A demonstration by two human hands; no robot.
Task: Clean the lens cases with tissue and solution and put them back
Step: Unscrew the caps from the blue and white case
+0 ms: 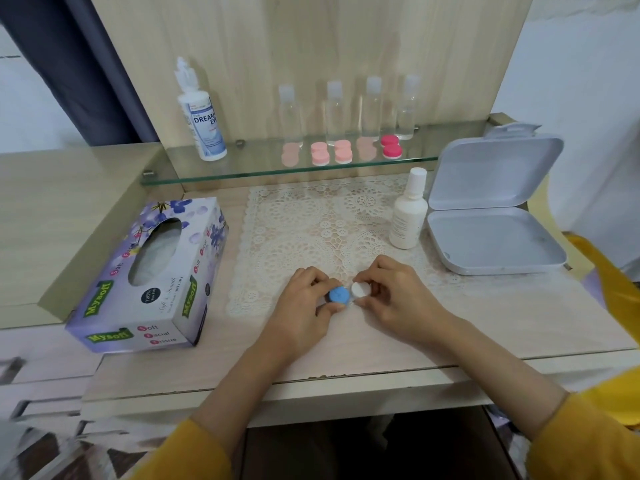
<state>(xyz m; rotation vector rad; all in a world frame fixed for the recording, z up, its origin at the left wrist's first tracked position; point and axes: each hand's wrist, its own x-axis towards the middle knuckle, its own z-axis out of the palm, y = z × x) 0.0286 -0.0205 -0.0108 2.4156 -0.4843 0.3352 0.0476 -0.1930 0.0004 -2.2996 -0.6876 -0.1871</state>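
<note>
At the near edge of the lace mat [311,220] on the surface [485,323], the left grip [301,303] pinches the blue cap [337,294] of a lens case [349,295], and the right grip [394,292] pinches its white cap [360,289]. A tissue box [149,271] lies left, a solution bottle [408,216] right, and pink cases [343,151] sit on the far glass shelf [242,168].

The fingers [375,277] of both hands cover the body of the lens case [337,294], so only its blue lid and the white cap [360,289] show. Print on the solution bottle [204,123] and the white bottle [407,220] is too small to read. The clear bottles [372,112] on the glass shelf [263,168] are blurred. Both yellow sleeves [588,445] run off the bottom edge
</note>
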